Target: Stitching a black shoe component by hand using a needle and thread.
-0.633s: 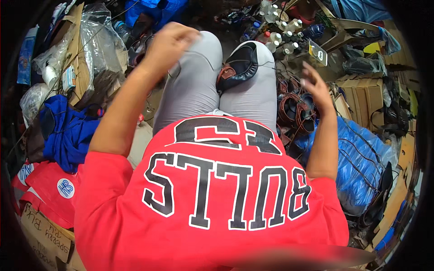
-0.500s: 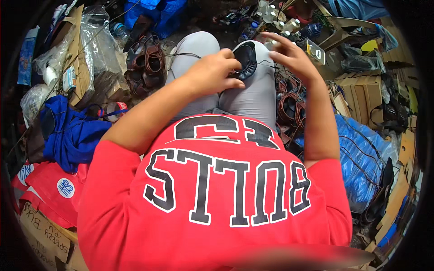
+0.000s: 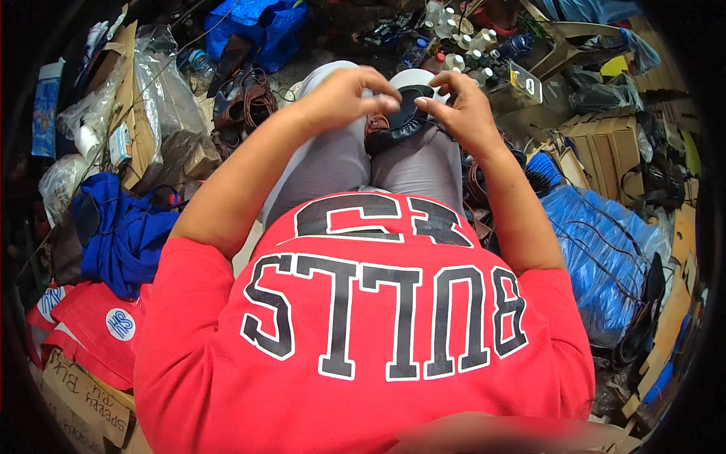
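A black leather shoe with a gathered seam and a brown patch at its left end rests across my thighs. My left hand is over its left side, thumb and fingers drawn together in a pinch. Anything between those fingertips is too small to make out. At the shoe's right edge, my right hand has its fingers curled and thumb bent inward. What its fingertips grip is hidden. My grey trouser legs bear the shoe.
Brown strappy footwear lies beyond my left knee. Several small bottles stand past my right knee. A blue plastic bundle and folded cardboard are at the right, blue cloth and red bags at the left.
My right hand has come inward and down to the shoe's edge. My left hand has shifted slightly up, its fingers pinched. The shoe has turned and now shows its brown part.
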Demonstrator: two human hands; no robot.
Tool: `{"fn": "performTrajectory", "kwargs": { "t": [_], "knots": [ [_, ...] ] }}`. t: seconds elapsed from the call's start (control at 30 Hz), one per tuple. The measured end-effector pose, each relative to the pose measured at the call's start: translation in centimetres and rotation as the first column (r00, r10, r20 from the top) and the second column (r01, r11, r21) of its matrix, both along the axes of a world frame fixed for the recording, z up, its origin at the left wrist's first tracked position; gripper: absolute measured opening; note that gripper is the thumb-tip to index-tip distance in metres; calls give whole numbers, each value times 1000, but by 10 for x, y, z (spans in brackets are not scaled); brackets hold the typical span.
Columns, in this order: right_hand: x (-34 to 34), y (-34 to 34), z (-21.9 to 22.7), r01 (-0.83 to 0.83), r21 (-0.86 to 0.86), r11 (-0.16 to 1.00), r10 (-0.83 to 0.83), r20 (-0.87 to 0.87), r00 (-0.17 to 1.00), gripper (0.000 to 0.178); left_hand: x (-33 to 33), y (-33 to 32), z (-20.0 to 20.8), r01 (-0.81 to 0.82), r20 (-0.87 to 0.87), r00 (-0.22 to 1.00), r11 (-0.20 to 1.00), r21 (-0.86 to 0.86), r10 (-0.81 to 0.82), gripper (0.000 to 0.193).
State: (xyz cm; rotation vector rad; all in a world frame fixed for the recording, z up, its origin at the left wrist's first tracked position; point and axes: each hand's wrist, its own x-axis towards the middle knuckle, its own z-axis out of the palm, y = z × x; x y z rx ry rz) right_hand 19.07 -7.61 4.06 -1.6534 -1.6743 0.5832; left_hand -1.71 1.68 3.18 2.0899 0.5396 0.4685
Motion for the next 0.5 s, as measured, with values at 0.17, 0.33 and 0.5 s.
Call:
{"fn": "performTrajectory", "kwargs": {
  "t": [0.17, 0.33, 0.5],
  "knots": [
    [1, -7, 25, -91, -348, 933, 24, -192, 981, 33, 25, 18, 0, 32, 12, 999, 991, -134, -31, 28],
    [6, -19, 30, -184, -467, 865, 176, -61, 983, 28, 56, 18, -4, 123, -99, 985, 982, -145, -138, 27],
    [4, -44, 29, -102, -431, 897, -11, -253, 968, 28, 59, 22, -7, 180, -109, 974, 971, -156, -198, 21]
  ]
}}
